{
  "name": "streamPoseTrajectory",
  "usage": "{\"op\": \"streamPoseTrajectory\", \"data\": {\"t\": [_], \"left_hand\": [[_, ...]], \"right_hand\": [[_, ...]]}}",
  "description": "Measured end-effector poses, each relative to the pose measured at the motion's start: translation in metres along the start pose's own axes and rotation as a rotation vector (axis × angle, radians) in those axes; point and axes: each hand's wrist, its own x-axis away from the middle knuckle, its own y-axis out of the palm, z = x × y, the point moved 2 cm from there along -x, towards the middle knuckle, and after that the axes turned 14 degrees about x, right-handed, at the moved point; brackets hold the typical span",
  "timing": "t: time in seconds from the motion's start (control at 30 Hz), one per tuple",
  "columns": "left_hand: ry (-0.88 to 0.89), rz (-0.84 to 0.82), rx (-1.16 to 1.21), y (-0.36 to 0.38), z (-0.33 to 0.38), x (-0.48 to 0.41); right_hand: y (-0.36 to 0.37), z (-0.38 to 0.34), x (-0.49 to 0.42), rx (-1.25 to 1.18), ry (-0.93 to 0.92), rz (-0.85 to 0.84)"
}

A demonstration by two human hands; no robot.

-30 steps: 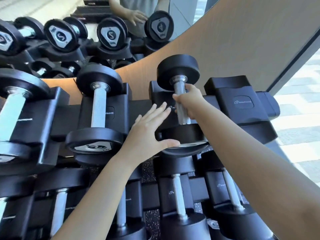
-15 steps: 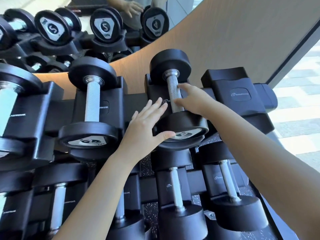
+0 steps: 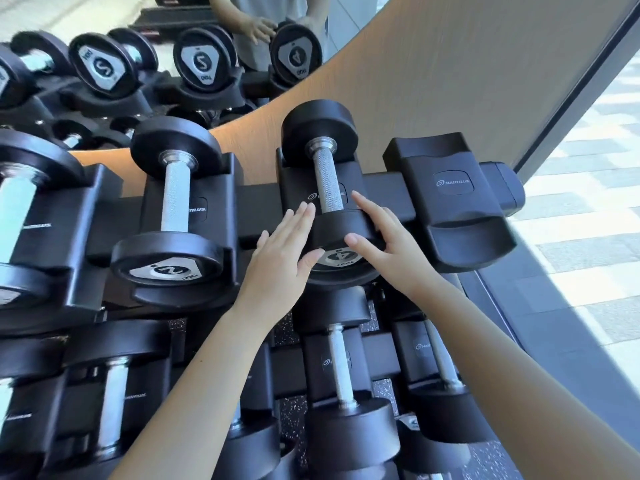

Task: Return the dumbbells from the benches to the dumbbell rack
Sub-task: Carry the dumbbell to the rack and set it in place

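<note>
Head view. Dumbbell rack (image 3: pixel 388 199), black, two tiers visible, saddles stamped NAUTILUS. Top tier: 4 kg dumbbell (image 3: pixel 327 178) lies in its saddle, knurled handle running away from the camera, far head up near the wood panel (image 3: pixel 450 81), near head low with the "4" end cap facing the camera.

Left hand (image 3: pixel 280 261): flat and spread, fingers extended, laid against the left side of the near head, thumb tip on the edge of the end cap. Nothing gripped.

Right hand (image 3: pixel 391 247): also spread, palm over the right side of the same head, thumb on its front rim, index finger reaching up beside the handle. Resting on it, not closed around it.

Neighbouring saddle to the left holds a second dumbbell (image 3: pixel 173 206), end cap marked "2". Empty saddle (image 3: pixel 453 202) to the right, just beside the 4 kg one. Further dumbbell at the far left edge, only partly in frame.

Lower tier: several more dumbbells racked, including one (image 3: pixel 341 393) directly under the hands.

Mirror (image 3: pixel 86 15) at upper left reflects end caps reading "5" and "4" reversed, plus the person's torso and a hand.
</note>
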Motion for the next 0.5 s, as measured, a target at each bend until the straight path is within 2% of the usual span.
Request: {"op": "streamPoseTrajectory", "data": {"t": [0.23, 0.5], "left_hand": [[0.098, 0.034, -0.181, -0.006, 0.006, 0.002], [0.162, 0.061, -0.299, -0.002, 0.011, -0.001]], "right_hand": [[0.000, 0.014, 0.001, 0.184, -0.126, 0.116], [0.003, 0.015, 0.002, 0.214, -0.113, 0.178]]}}
